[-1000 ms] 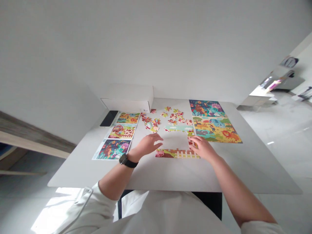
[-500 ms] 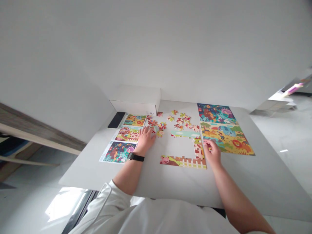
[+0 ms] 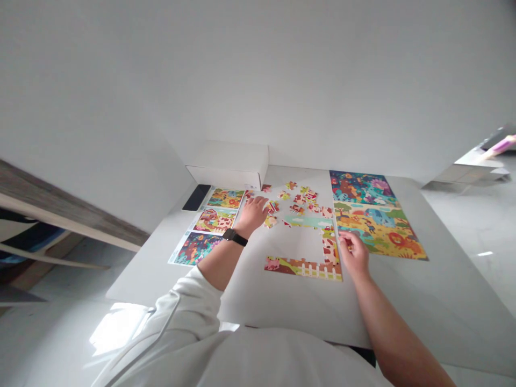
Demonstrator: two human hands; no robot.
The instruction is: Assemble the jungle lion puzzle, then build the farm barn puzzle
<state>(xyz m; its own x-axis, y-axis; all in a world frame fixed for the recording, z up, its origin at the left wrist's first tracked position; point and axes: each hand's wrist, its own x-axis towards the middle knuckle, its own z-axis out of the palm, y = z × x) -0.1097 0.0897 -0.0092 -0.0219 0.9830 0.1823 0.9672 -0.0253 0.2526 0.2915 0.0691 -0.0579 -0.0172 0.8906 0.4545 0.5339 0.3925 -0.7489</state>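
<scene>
My left hand (image 3: 253, 212), with a black watch on its wrist, reaches over the left end of a scatter of loose puzzle pieces (image 3: 299, 199) on the white table (image 3: 403, 301); its fingers are spread flat over them. My right hand (image 3: 353, 251) rests at the right side of a partly built puzzle (image 3: 303, 266), fingers curled beside the upright strip of joined pieces. Whether it holds a piece is hidden. The partly built puzzle has a fence along the bottom and a pale blue strip on top.
A finished animal puzzle (image 3: 373, 215) lies to the right. A sheet with three colourful pictures (image 3: 209, 224) lies at the left, a black phone (image 3: 196, 197) behind it. A white box (image 3: 229, 164) stands against the wall.
My left hand moved away from the fence strip to the loose pieces at the back left. My right hand slid slightly right along the puzzle's right edge. The camera shifted left.
</scene>
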